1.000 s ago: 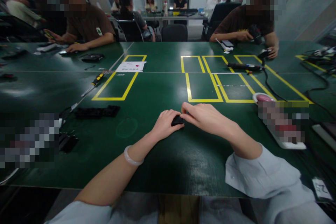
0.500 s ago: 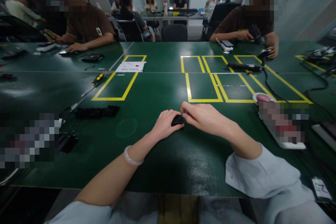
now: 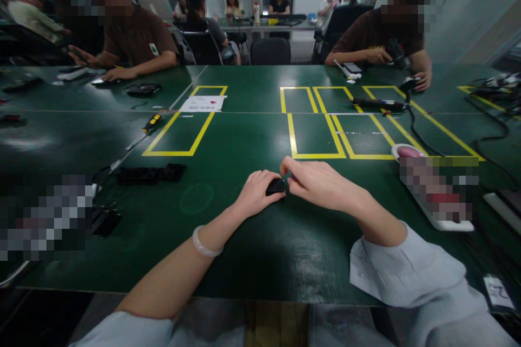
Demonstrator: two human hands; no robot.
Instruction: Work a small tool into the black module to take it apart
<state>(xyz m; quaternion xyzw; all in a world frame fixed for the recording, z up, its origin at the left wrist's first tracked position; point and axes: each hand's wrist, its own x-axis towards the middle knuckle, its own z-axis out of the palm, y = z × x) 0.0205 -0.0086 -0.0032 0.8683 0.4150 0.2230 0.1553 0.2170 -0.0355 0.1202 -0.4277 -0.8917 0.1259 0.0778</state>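
Observation:
My left hand (image 3: pixel 257 192) is wrapped round a small black block-shaped part (image 3: pixel 275 187), thumb on the near side and fingers over the far side, close above the green table (image 3: pixel 244 249). Just right of the part is my right hand (image 3: pixel 311 178), its fingers bent and drawn together in a pinch. A narrow gap shows between these fingertips and the part's right end. Whatever the right fingers hold, if anything, is hidden or too small to name.
A black strip-like part (image 3: pixel 151 173) lies to the left, with a yellow-and-black screwdriver (image 3: pixel 152 122) beyond it. A white tray (image 3: pixel 451 225) stands at right. Yellow tape frames (image 3: pixel 319 155) mark the table. An electric screwdriver (image 3: pixel 378 103) and cables lie back right; co-workers sit opposite.
My right fingertips have shifted slightly right, away from the black part. The left hand and the part in it have stayed in place.

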